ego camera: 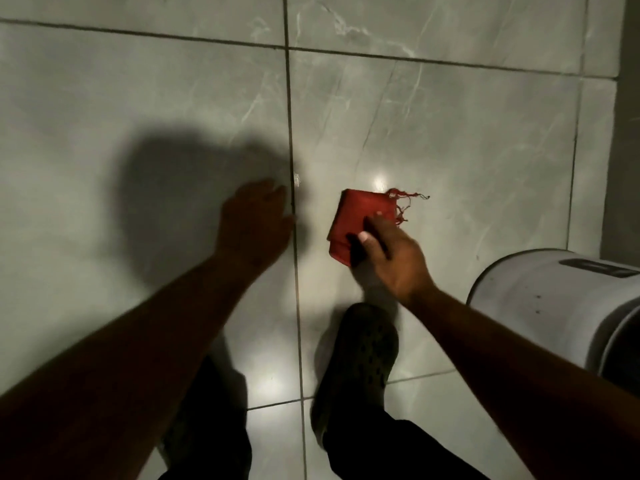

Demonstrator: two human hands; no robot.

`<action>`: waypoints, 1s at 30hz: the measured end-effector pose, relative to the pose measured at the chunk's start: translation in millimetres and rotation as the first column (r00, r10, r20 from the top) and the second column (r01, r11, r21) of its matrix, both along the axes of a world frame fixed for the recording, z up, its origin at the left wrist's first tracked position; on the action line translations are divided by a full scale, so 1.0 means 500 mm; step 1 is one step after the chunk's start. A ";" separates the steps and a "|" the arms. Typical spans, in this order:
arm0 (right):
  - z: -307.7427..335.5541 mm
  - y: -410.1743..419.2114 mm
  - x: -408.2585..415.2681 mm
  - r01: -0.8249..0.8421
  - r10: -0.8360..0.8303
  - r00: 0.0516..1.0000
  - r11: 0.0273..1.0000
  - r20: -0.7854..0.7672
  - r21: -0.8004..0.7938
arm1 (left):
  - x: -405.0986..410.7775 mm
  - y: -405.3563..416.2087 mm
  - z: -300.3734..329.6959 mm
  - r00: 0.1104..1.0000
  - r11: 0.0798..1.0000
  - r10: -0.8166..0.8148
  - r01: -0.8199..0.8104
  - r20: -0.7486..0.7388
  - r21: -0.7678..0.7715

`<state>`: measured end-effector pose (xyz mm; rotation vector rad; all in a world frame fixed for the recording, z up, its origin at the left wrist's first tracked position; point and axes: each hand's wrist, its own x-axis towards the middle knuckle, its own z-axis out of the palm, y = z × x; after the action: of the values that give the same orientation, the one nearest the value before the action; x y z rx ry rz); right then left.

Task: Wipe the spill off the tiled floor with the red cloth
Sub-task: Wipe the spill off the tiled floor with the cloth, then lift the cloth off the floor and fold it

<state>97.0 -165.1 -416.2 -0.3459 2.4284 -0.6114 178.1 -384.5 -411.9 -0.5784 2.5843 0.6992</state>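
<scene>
A folded red cloth [356,216] with frayed threads at its far right corner lies flat on the grey marbled floor tiles [467,140]. My right hand [394,258] rests on the cloth's near right part, thumb and fingers gripping its edge. My left hand [256,223] is spread flat on the floor to the left of the cloth, beside a dark grout line, holding nothing. A small pale speck [296,179] sits on the grout line just beyond my left fingertips. No clear puddle shows; only glare near the cloth.
A white round bin [554,306] with a grey lid label stands at the right, close to my right forearm. My dark perforated shoe [360,362] is planted just below the cloth. A grey wall base [627,133] runs along the right edge.
</scene>
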 end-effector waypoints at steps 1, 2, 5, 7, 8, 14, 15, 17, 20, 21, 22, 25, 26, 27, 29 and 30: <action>0.005 0.007 -0.020 0.105 -0.106 0.990 0.994 -0.095 -0.008 | -0.017 0.028 0.005 0.999 0.996 0.048 -0.048 -0.008 0.080; 0.004 0.015 -0.041 0.205 -0.202 0.967 0.979 -0.156 0.004 | -0.038 0.056 0.008 0.993 0.977 0.116 -0.117 0.014 0.176; -0.015 0.017 -0.081 0.380 -0.382 0.924 0.920 0.012 0.095 | -0.104 0.140 0.009 0.934 0.862 0.288 -0.349 0.211 0.369; -0.032 0.004 -0.084 0.339 -0.357 0.926 0.929 0.123 0.147 | -0.131 0.178 0.001 0.877 0.804 0.357 -0.463 0.320 0.372; -0.042 0.000 -0.085 0.335 -0.357 0.923 0.929 0.142 0.157 | -0.141 0.188 -0.004 0.840 0.775 0.414 -0.527 0.351 0.349; 0.022 0.008 -0.080 0.547 -0.534 0.763 0.833 0.364 0.075 | -0.149 0.187 0.049 0.677 0.514 0.559 -0.736 0.480 0.440; 0.062 0.017 -0.074 0.574 -0.545 0.742 0.817 0.392 0.049 | -0.148 0.188 0.082 0.691 0.519 0.553 -0.723 0.465 0.456; 0.151 0.036 -0.064 0.657 -0.591 0.682 0.754 0.431 -0.007 | -0.153 0.194 0.163 0.735 0.524 0.525 -0.677 0.430 0.517; 0.317 0.075 -0.070 0.796 -0.691 0.573 0.598 0.442 -0.096 | -0.189 0.233 0.316 0.766 0.459 0.463 -0.638 0.446 0.618; 0.364 0.088 -0.073 0.830 -0.722 0.539 0.544 0.433 -0.127 | -0.203 0.249 0.358 0.772 0.433 0.449 -0.628 0.449 0.647; 0.420 0.107 -0.082 0.857 -0.757 0.510 0.489 0.409 -0.163 | -0.223 0.271 0.405 0.802 0.442 0.421 -0.590 0.424 0.676; 0.562 0.173 -0.109 0.908 -0.855 0.400 0.321 0.330 -0.268 | -0.287 0.351 0.528 0.926 0.555 0.287 -0.369 0.244 0.745; 0.601 0.205 -0.119 0.927 -0.893 0.330 0.246 0.307 -0.283 | -0.312 0.387 0.562 0.957 0.600 0.232 -0.282 0.174 0.749; 0.635 0.236 -0.129 0.943 -0.922 0.248 0.159 0.296 -0.294 | -0.334 0.422 0.593 0.979 0.636 0.170 -0.194 0.109 0.747; 0.675 0.287 -0.134 0.950 -0.945 0.080 -0.024 0.316 -0.313 | -0.359 0.486 0.633 0.999 0.659 0.054 -0.031 -0.006 0.751; 0.692 0.328 -0.132 0.937 -0.950 -0.001 -0.109 0.312 -0.331 | -0.370 0.532 0.652 0.998 0.667 -0.025 0.062 -0.061 0.743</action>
<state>31.3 -1.0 -70.3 1.5346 2.0594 -1.8251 -7.1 -118.4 -85.8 -0.2168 2.0436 1.6461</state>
